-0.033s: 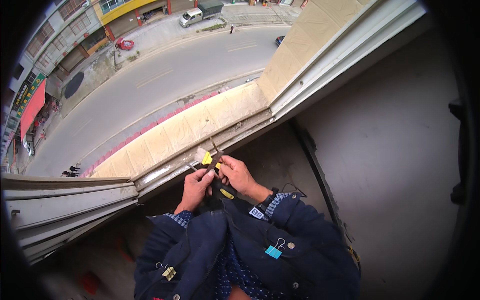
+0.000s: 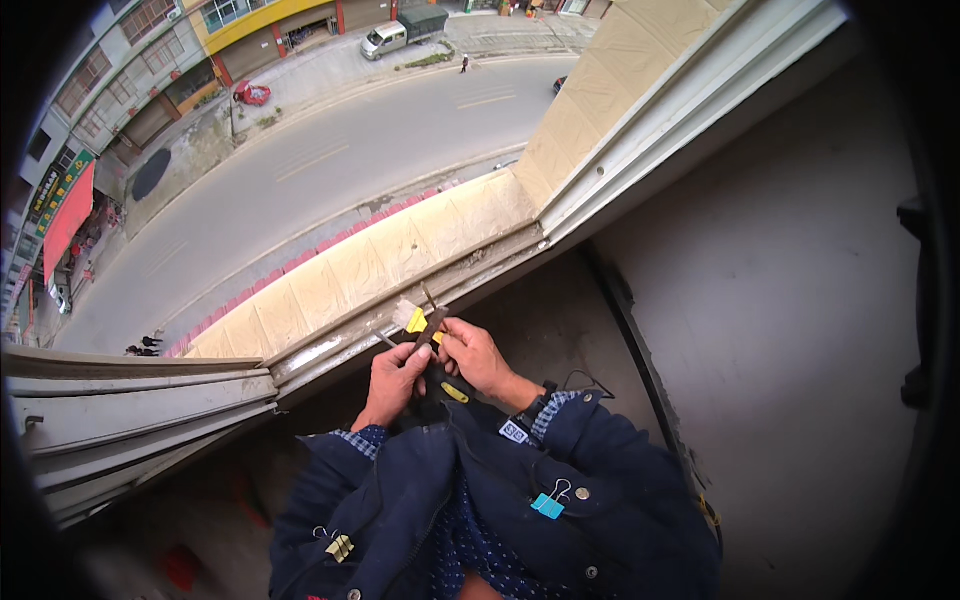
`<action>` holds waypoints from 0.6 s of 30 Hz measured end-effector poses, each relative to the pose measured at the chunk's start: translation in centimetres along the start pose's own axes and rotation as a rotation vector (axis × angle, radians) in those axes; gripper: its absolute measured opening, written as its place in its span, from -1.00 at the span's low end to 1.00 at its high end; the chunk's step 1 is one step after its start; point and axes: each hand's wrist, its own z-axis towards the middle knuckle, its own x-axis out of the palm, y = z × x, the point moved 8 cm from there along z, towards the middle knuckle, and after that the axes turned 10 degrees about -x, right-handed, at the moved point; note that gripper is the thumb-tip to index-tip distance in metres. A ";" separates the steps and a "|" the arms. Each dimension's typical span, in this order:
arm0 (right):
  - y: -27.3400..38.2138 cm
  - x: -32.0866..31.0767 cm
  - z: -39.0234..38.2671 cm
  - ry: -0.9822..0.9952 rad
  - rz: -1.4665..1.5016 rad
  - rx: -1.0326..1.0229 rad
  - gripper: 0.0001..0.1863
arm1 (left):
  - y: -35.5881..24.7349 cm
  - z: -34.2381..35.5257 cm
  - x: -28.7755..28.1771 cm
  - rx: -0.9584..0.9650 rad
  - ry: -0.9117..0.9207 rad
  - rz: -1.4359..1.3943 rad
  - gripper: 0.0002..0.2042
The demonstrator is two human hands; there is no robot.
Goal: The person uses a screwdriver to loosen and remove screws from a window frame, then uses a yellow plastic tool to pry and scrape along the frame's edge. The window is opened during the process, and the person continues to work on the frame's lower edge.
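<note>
My left hand is closed, its thumb and fingers pinching the lower end of a dark flat strip. A screwdriver with a black and yellow handle seems to pass beneath that hand; a thin metal shaft sticks out on its far left side. Closed fingers of my right hand grip a brush with pale bristles and a yellow body, which crosses behind the strip. A slender metal tip pokes up beyond the strip; what it belongs to is hidden. Both hands are close together, just inside the window sill track.
A beige tiled outer ledge drops off to a street far below. White window frame sections stand at left, with another frame at upper right. A grey panel fills the right side.
</note>
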 end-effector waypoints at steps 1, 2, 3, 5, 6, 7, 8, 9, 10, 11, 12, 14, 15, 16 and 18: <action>-0.3 -0.3 -0.3 -0.021 0.023 0.022 -0.61 | 0.2 0.1 0.4 -0.037 -0.022 0.033 -0.69; -0.2 -0.7 -0.6 -0.027 0.061 -0.014 -0.66 | 0.1 0.1 1.0 -0.026 -0.026 0.028 -0.69; -0.5 -1.3 -0.9 -0.039 0.097 -0.004 -0.70 | -0.2 0.1 1.6 0.001 -0.014 0.022 -0.69; -1.2 -2.2 -1.2 -0.025 0.141 0.000 -0.75 | -0.2 0.0 2.9 -0.021 -0.022 0.052 -0.69; -1.8 -2.9 -1.4 -0.034 0.152 0.040 -0.77 | -0.4 0.0 3.7 -0.008 -0.016 0.049 -0.70; -1.6 -3.4 -1.6 -0.022 0.174 -0.005 -0.78 | -0.7 0.1 4.5 0.015 -0.004 0.045 -0.70; -1.5 -3.9 -1.8 -0.025 0.187 -0.017 -0.78 | -0.8 0.1 5.2 0.019 -0.005 0.052 -0.70; -1.7 -4.4 -2.1 -0.031 0.192 0.010 -0.79 | -1.0 0.1 5.8 0.023 -0.009 0.060 -0.70; -1.2 -4.9 -2.4 -0.014 0.210 -0.021 -0.79 | -1.1 0.2 6.4 0.023 -0.003 0.069 -0.71; -0.9 -5.6 -2.8 -0.001 0.219 -0.016 -0.79 | -1.2 0.3 7.0 0.025 0.001 0.079 -0.72; -0.6 -6.1 -3.1 0.011 0.229 -0.011 -0.78 | -1.2 0.5 7.5 0.015 -0.004 0.104 -0.72; 0.2 -7.4 -4.0 -0.056 0.197 -0.065 -0.76 | -0.9 0.8 8.5 -0.002 0.004 0.105 -0.71; 0.5 -8.1 -4.4 -0.100 0.177 -0.084 -0.75 | -0.6 1.0 8.8 -0.015 -0.009 0.123 -0.71; 0.7 -8.3 -4.6 -0.107 0.232 -0.113 -0.75 | -0.8 1.2 9.5 0.032 0.007 0.129 -0.70; 0.7 -8.5 -4.8 -0.139 0.338 -0.154 -0.74 | -0.7 1.6 10.5 0.078 -0.006 0.196 -0.69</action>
